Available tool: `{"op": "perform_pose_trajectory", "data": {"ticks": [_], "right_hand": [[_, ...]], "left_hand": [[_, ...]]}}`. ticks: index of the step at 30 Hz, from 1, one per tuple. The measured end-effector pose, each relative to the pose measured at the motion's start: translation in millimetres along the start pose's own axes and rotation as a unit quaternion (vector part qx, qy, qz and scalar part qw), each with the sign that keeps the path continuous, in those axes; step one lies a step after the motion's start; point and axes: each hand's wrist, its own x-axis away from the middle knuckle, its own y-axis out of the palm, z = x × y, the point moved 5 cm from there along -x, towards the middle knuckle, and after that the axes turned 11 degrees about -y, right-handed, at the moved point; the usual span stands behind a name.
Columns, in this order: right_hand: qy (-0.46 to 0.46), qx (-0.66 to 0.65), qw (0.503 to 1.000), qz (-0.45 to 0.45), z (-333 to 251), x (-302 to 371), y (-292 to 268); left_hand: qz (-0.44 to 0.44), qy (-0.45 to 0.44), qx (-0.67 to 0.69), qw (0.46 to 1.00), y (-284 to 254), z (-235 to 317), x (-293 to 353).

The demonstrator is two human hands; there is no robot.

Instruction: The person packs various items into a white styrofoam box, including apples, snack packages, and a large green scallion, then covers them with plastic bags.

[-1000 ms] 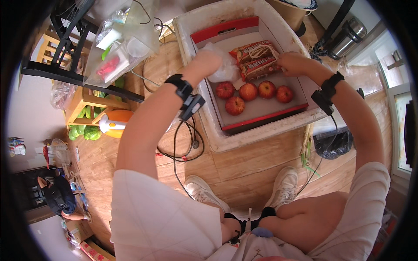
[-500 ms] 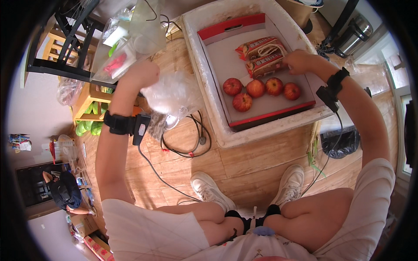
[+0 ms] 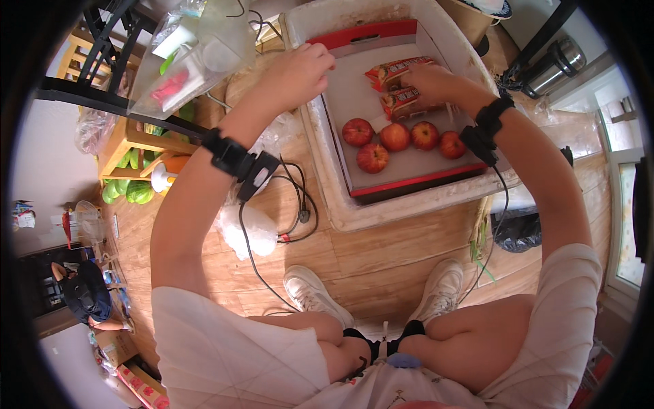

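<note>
At far left, a person in dark clothes (image 3: pixel 85 293) is seen well apart from the work, beyond a wooden stool (image 3: pixel 119 155) with green melons (image 3: pixel 133 191) beneath it. A clear plastic bag (image 3: pixel 204 71) hangs beside the stool, crowding the space left of the forearm. On the wood floor, a crumpled white bag (image 3: pixel 246 233) lies near a loop of black cable (image 3: pixel 313 204), both outside the foam box (image 3: pixel 334 219). The left hand (image 3: pixel 300 73), bare and released, hovers with loosely bent fingers over the box's left edge; whether it touches the rim cannot be told. Inside the box sits a red-edged tray (image 3: pixel 409 183), its pale bottom showing between its left wall and two red packets (image 3: pixel 398 103) lying toward its far right. Five apples (image 3: pixel 394 136) sit nearer the front, with a strip of room before the front wall. The right hand (image 3: pixel 430 83) covers part of the packets; whether it grasps them cannot be told. Floor separates the box's near edge from two white shoes (image 3: pixel 308 290). A black bag (image 3: pixel 518 233) and a steel flask (image 3: pixel 555 67) stand beyond the right edge.
</note>
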Motion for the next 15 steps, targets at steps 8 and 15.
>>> {"op": "perform_pose_trajectory", "data": {"ticks": [8,15], "right_hand": [[0.193,0.050,0.979,-0.036,54,20,37],[0.138,0.102,0.969,0.179,134,53,-23]], "left_hand": [[-0.032,-0.014,0.011,0.999,53,-5,-9],[-0.049,-0.031,0.035,0.998,49,0,-11]]}}
